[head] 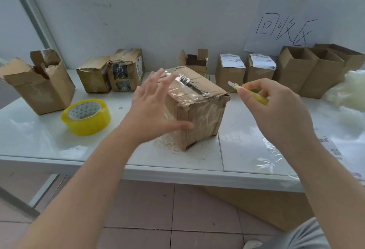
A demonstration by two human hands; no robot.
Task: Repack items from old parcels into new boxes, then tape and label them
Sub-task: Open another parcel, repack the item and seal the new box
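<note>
The old parcel (199, 110) stands on the white table (39, 140) directly in front of the person, one corner turned toward them. Its cardboard is dented and creased. Clear film tape is wrinkled over the top and down the near face, and a dark line runs along the taped top seam.

The left hand (152, 110) is at the parcel's left side, fingers spread and straight, thumb reaching across the near face. It holds nothing. Motion blur hides whether it actually touches the cardboard. To the right of the parcel and clear of it, the right hand (276, 110) pinches a yellow utility knife (254, 95) in curled fingers, with the short blade pointing back toward the parcel.

The parcel looks light and its walls softened, so hard squeezing would likely buckle them. The glossy tape is probably slippery. The bare cardboard low on the left wall looks the better place to brace it, with the fingers kept off the seam where the blade would run.

A yellow tape roll (87, 117) lies left of the parcel. Behind the parcel stand two labelled boxes (230, 71), and open boxes (308, 71) stand farther right of those. A torn box (39, 85) stands far to its left.
</note>
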